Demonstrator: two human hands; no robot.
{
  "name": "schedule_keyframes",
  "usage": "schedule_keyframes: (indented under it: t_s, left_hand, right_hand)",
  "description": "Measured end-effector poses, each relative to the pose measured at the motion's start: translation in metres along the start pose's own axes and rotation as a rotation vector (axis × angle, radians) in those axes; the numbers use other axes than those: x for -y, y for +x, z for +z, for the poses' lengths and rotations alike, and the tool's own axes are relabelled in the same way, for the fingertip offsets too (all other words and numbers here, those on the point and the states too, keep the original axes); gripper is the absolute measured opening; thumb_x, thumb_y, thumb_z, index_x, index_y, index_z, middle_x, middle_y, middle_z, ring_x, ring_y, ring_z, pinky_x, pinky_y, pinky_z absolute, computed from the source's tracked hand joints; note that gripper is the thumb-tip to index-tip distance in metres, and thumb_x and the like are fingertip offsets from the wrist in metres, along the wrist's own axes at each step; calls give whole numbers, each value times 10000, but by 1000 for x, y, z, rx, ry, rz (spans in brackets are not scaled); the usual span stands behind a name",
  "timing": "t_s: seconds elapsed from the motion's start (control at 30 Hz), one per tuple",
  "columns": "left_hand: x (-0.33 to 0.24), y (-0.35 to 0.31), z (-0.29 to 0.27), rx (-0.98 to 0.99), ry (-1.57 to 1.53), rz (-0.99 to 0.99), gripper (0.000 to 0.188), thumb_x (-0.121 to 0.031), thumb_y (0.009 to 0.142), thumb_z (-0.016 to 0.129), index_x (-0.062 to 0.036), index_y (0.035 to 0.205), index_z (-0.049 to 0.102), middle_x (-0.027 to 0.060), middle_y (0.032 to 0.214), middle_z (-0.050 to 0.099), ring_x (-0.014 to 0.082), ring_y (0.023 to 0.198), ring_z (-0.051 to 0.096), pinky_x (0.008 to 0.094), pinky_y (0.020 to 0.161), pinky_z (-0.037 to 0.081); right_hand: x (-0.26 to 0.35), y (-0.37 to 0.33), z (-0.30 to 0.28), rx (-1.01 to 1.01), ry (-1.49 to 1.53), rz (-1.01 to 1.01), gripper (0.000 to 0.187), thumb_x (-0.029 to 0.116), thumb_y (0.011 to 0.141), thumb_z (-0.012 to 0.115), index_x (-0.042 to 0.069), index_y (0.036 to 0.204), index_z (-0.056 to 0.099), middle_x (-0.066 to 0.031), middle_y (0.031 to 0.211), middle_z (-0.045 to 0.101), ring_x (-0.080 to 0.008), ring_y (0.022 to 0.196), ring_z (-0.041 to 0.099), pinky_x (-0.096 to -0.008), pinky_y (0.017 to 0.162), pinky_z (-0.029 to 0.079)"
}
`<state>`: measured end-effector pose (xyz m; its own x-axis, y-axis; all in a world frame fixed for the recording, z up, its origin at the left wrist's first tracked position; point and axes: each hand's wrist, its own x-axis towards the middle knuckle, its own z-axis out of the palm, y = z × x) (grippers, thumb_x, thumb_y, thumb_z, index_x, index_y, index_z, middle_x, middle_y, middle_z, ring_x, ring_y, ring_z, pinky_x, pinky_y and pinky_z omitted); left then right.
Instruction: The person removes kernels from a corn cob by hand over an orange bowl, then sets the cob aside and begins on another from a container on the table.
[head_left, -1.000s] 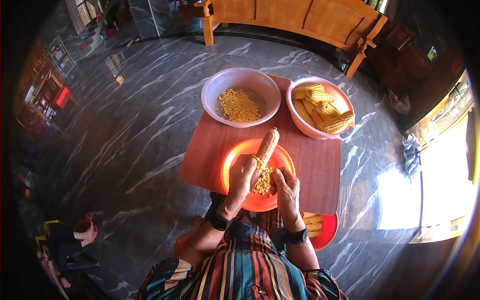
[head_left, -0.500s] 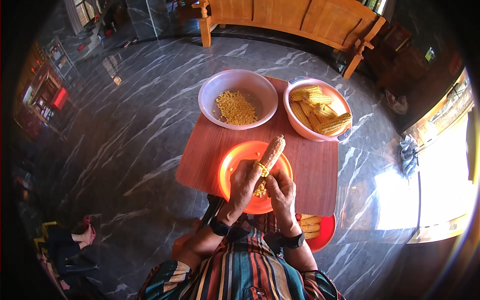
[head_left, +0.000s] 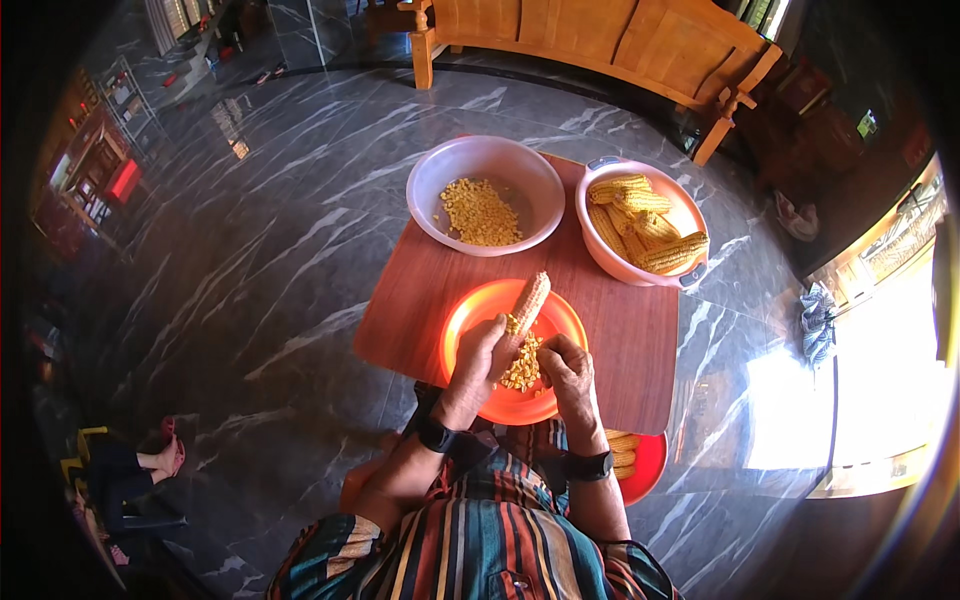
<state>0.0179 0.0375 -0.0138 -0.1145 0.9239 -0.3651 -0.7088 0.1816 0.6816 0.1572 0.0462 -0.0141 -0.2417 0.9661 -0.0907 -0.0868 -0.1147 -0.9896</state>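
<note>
A mostly stripped corn cob (head_left: 532,298) tilts up and away in my left hand (head_left: 478,362), whose fingers wrap round its lower end. A band of yellow kernels still clings beside my thumb. My right hand (head_left: 570,374) is curled, just right of the cob and apart from it; whatever its fingers may hold is hidden. Both hands are over an orange basin (head_left: 456,316). Loose corn kernels (head_left: 522,368) lie in it between my hands.
On the brown table (head_left: 630,350), a pale basin (head_left: 420,200) of kernels stands far left, a pink basin (head_left: 694,208) of full cobs far right. A red basin (head_left: 652,468) with cobs sits low at right. Beyond is a wooden bench (head_left: 570,30); another person's foot (head_left: 172,455) shows at left.
My right hand has come off the cob and sits slightly lower and apart. The cob has tipped nearer the basin, and more loose kernels show between my hands. The view has shifted slightly.
</note>
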Motion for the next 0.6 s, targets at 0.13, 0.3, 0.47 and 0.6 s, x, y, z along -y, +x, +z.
schedule_keyframes:
  t_s: [0.13, 0.3, 0.47, 0.6]
  left_hand:
    - [-8, 1, -7, 115, 123, 123, 290, -352, 903, 514, -68, 898, 569, 18, 714, 589, 75, 548, 535, 203, 492, 419]
    - [-5, -5, -8, 126, 202, 188, 208, -262, 907, 529, -55, 886, 545, 11, 745, 553, 63, 592, 516, 202, 513, 414]
    - [-5, -15, 8, 114, 341, 352, 223, -268, 900, 546, -45, 919, 541, -8, 772, 539, 33, 611, 453, 183, 528, 366]
    - [-6, -22, 13, 137, 384, 356, 213, -242, 897, 559, -36, 943, 530, -20, 748, 542, 25, 577, 438, 175, 492, 346]
  right_hand:
    - [-20, 4, -6, -97, -389, -45, 203, 166, 823, 574, -6, 725, 532, -25, 576, 488, -66, 521, 445, -248, 470, 387]
    - [-4, -3, 1, -134, -311, 16, 220, 186, 821, 621, -12, 756, 550, -29, 590, 509, -69, 531, 456, -231, 482, 400]
    - [31, -12, 16, -179, -131, -158, 178, 156, 830, 631, -4, 866, 561, -20, 705, 571, -59, 639, 488, -220, 572, 425]
    - [36, -16, 20, -194, -208, -176, 161, 134, 825, 628, -6, 869, 560, -33, 730, 587, -70, 666, 518, -235, 599, 447]
